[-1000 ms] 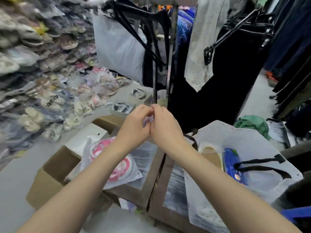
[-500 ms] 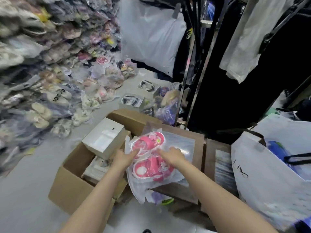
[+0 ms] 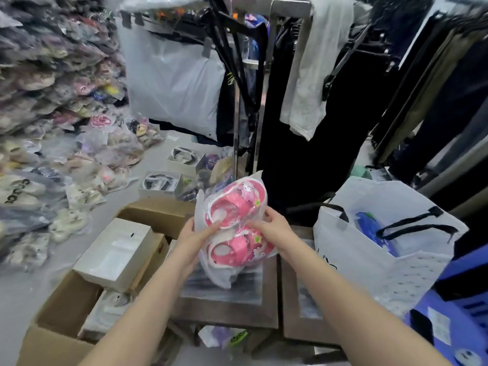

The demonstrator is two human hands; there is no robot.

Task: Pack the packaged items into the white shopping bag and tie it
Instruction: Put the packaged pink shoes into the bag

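Observation:
A clear plastic pack of pink sandals (image 3: 235,223) is lifted upright above a small brown table (image 3: 237,313). My left hand (image 3: 196,237) grips its left edge and my right hand (image 3: 273,228) grips its right side. The white shopping bag (image 3: 356,257) with black handles stands open to the right on the second table, and a blue packaged item (image 3: 369,228) shows inside it.
An open cardboard box (image 3: 58,326) with white shoe boxes (image 3: 116,252) sits at lower left. Bagged shoes are heaped along the left wall (image 3: 39,154). A clothes rack (image 3: 264,75) with dark garments stands behind. A blue crate (image 3: 454,320) is at lower right.
My hands went from clasped together down to the pink sandal pack on the table, gripped it, and have now raised it upright off the table.

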